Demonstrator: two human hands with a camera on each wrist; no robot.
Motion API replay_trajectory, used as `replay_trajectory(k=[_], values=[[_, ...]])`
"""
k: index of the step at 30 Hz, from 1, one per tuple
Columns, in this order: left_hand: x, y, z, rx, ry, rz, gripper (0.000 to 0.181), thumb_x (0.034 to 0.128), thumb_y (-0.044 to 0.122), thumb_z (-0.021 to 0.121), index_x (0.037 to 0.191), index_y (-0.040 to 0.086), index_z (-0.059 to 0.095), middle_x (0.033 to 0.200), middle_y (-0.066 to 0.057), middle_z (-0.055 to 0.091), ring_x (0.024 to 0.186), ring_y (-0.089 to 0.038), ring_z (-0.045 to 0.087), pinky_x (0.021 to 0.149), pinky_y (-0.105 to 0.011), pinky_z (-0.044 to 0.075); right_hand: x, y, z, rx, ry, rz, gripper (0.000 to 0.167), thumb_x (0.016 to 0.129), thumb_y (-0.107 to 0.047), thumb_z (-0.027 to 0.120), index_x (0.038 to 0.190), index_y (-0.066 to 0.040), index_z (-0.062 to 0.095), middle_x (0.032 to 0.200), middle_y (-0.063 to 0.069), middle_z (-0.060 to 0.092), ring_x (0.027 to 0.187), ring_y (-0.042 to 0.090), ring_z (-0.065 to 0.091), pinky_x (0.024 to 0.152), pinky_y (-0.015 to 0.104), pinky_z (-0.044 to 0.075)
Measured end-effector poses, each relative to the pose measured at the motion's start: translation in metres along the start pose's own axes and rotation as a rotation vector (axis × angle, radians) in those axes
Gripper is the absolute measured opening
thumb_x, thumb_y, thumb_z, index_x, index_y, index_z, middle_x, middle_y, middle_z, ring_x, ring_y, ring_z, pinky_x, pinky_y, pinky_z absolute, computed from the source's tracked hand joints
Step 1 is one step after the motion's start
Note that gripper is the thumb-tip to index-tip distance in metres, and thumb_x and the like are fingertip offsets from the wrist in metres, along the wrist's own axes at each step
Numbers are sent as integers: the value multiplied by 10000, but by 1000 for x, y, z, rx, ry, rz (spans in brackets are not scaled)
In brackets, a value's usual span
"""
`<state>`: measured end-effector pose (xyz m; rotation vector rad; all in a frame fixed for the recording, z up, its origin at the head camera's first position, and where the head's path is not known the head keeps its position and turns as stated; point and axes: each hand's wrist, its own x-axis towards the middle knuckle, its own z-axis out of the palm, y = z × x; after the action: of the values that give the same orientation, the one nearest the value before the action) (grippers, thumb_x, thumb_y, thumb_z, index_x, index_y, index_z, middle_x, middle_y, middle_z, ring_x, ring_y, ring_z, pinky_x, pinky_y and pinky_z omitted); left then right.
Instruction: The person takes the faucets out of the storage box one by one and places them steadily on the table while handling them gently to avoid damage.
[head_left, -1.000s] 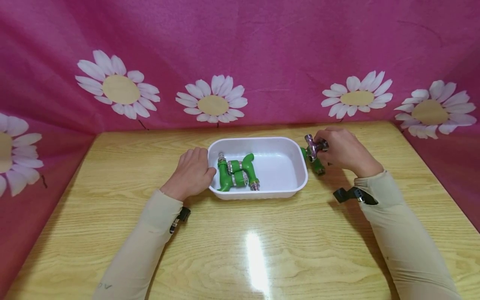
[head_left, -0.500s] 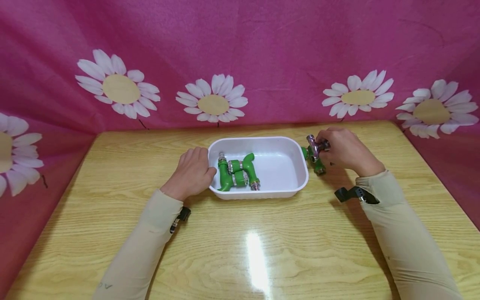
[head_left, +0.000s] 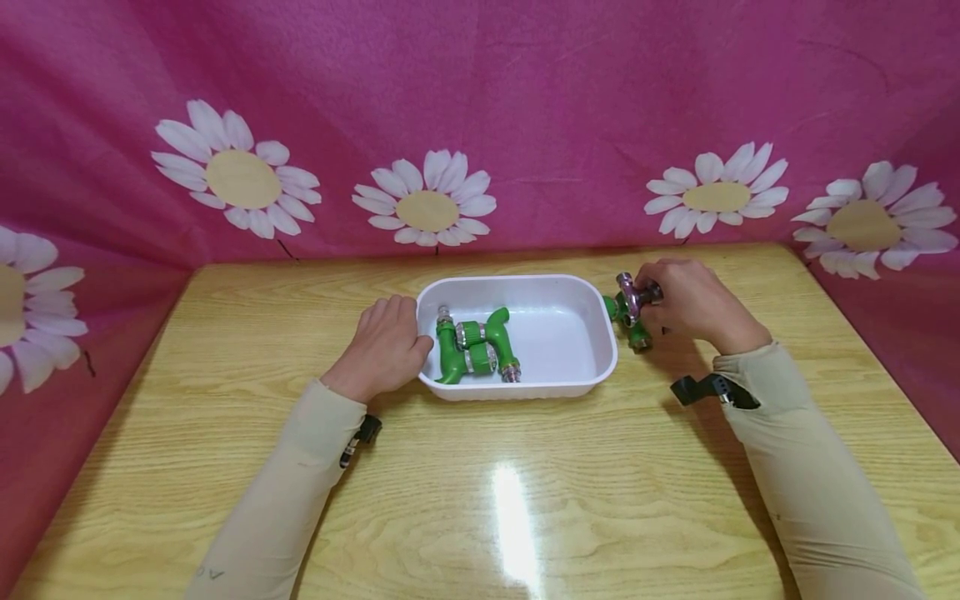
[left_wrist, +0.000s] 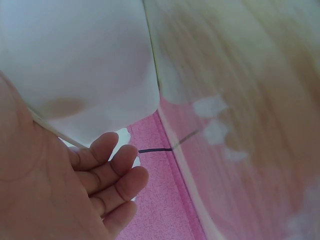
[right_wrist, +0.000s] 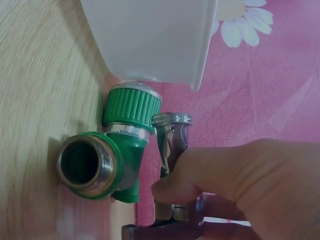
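The white tray (head_left: 562, 333) holds two green taps, one (head_left: 451, 354) at its left wall and another (head_left: 498, 335) beside it. At the tray's left end, the left hand (head_left: 382, 346) grips the rim, its fingers (left_wrist: 125, 182) curled at the outer wall in the left wrist view. The right hand (head_left: 690, 302) pinches a chrome fitting (head_left: 631, 298) just off the tray's right end. Under that fitting, a green valve (head_left: 639, 336) lies on the table; the right wrist view shows its ribbed green knob (right_wrist: 131, 106) near the tray's wall and its round open end.
The wooden table (head_left: 420, 508) runs back to a pink cloth (head_left: 555, 108) printed with daisies. Black wrist-worn devices sit at the left cuff (head_left: 362, 440) and at the right cuff (head_left: 712, 390).
The right hand and the chrome fitting have shifted slightly to the right. The left hand stays at the tray's rim, and the taps inside keep their places.
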<state>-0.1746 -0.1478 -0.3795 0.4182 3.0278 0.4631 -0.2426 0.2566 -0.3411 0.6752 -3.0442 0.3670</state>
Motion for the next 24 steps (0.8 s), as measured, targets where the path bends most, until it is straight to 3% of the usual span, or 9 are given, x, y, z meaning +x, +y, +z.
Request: replay_trajectory(k=[14,24], values=[[0,1,-1,-4,-8,-1,452,969,256,471,1264,-87,453,1070,-156,484,1008,-305,413,929,-426,353,3,3,1,14,-49,42,330,797,-43,745,1125,-5,729,1038,178,735,896,295,617,803,480,521],[0,1,-1,-6,-2,-1,441,966,247,468,1248,-92,456,1076,-166,490,1019,-313,420,944,-446,361,4,6,5,3,-65,28,311,805,-62,763,1110,-11,731,1016,163,739,889,284,611,816,469,505]])
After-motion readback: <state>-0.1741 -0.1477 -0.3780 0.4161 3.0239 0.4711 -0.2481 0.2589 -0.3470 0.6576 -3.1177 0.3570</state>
